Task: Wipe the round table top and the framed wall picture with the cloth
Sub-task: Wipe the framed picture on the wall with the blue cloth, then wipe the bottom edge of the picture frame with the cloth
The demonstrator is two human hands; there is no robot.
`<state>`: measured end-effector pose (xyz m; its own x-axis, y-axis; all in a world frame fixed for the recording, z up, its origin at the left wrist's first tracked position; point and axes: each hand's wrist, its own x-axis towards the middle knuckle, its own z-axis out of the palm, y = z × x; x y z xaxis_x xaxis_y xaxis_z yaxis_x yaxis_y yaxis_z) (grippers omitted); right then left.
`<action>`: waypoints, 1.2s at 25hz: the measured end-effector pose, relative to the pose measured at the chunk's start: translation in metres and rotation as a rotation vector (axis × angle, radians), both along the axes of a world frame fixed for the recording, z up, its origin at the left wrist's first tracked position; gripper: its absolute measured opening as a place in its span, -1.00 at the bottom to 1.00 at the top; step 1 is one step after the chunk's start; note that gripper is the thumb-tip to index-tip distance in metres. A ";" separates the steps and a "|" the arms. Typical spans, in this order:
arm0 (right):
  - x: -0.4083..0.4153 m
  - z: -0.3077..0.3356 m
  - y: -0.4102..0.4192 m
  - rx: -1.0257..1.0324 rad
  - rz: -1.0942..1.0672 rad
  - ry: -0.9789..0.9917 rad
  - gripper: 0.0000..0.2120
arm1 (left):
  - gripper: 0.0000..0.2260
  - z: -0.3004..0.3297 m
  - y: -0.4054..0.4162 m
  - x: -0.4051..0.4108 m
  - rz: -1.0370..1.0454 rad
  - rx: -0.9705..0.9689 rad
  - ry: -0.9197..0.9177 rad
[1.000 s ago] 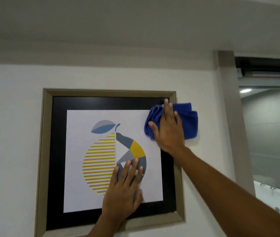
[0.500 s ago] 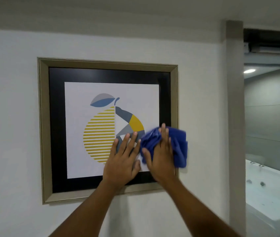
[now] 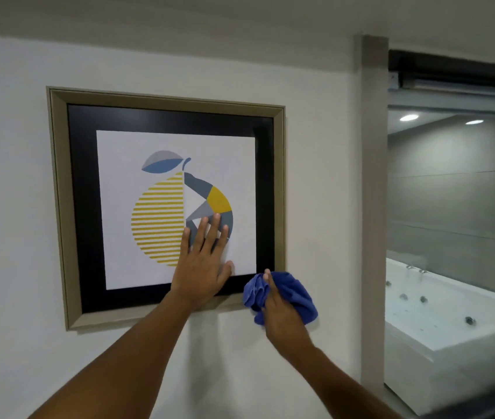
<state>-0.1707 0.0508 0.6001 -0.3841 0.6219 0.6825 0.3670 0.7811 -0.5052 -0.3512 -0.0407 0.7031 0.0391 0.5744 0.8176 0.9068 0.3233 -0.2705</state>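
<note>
White wall (image 3: pixel 13 207) fills the view. Nearest, the right hand (image 3: pixel 282 316) presses a bunched blue cloth (image 3: pixel 296 293) to the picture's (image 3: pixel 176 207) lower right corner; the left hand (image 3: pixel 202 264) lies flat, fingers spread, on the glass. Farther right, a bathtub (image 3: pixel 440 316).

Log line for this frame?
left hand flat on framed picture | right hand presses blue cloth at lower-right frame corner

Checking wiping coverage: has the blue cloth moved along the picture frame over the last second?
Yes. The blue cloth under the right hand went from the picture frame's top right corner down its right side to the bottom right corner.
</note>
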 end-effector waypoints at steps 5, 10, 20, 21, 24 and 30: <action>0.079 -0.065 0.014 0.007 0.023 -0.233 -0.49 | -0.33 -0.063 0.015 0.060 -0.227 -0.106 -0.103; 0.183 -0.162 0.006 -0.485 -0.105 -0.326 -0.12 | -0.35 -0.216 0.048 0.146 -0.438 -0.488 -0.130; 0.366 -0.500 -0.013 -0.630 -0.357 -0.916 -0.29 | -0.36 -0.601 0.077 0.353 -0.676 -1.267 -0.314; 0.374 -0.543 -0.021 -0.656 -0.341 -1.007 -0.27 | -0.36 -0.646 0.069 0.368 -0.677 -1.337 -0.312; 0.384 -0.658 -0.053 -0.786 -0.303 -1.155 -0.31 | -0.41 -0.760 0.043 0.396 -0.647 -1.481 -0.275; 0.385 -0.734 -0.078 -0.843 -0.415 -0.956 -0.41 | -0.44 -0.835 0.025 0.411 -0.489 -1.437 -0.205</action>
<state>0.2141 -0.0270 -0.1339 -0.1735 0.9032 -0.3927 0.9765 0.1060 -0.1878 0.0601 -0.0158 -0.1321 0.4130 0.8247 -0.3865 0.9029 -0.4262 0.0553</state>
